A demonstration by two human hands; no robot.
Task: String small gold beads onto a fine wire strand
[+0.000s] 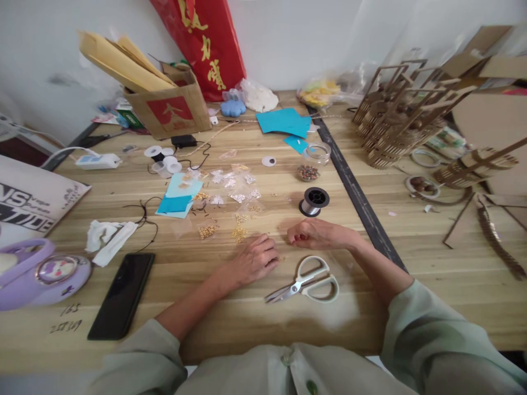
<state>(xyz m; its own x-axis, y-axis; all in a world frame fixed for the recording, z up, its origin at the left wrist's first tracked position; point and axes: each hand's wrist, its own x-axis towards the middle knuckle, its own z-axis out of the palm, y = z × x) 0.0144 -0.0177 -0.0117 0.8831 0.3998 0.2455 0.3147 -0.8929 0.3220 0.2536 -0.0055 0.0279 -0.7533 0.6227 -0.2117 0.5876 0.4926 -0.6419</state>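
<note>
My left hand (pixel 257 258) lies palm down on the wooden table, fingers slightly bent, beside a loose pile of small gold beads (pixel 239 234). A few more gold beads (pixel 283 258) lie by its fingertips. Across from it, my right hand (pixel 310 235) rests on its side with the fingers curled in; whatever they hold, if anything, is hidden. Just behind the right hand stands a black spool (pixel 316 198) wound with thin silvery wire or line. Scissors with white handles (pixel 304 281) lie in front of both hands, blades slightly apart, pointing left.
Small bags of beads (pixel 239 193) and blue cards (pixel 176 200) lie behind my left hand. A black phone (pixel 121 296) is at the left. Farther back are a glass jar (pixel 318 153), a dish of brown beads (pixel 308 173), a paper box (pixel 168 112) and wooden baskets (pixel 385 148).
</note>
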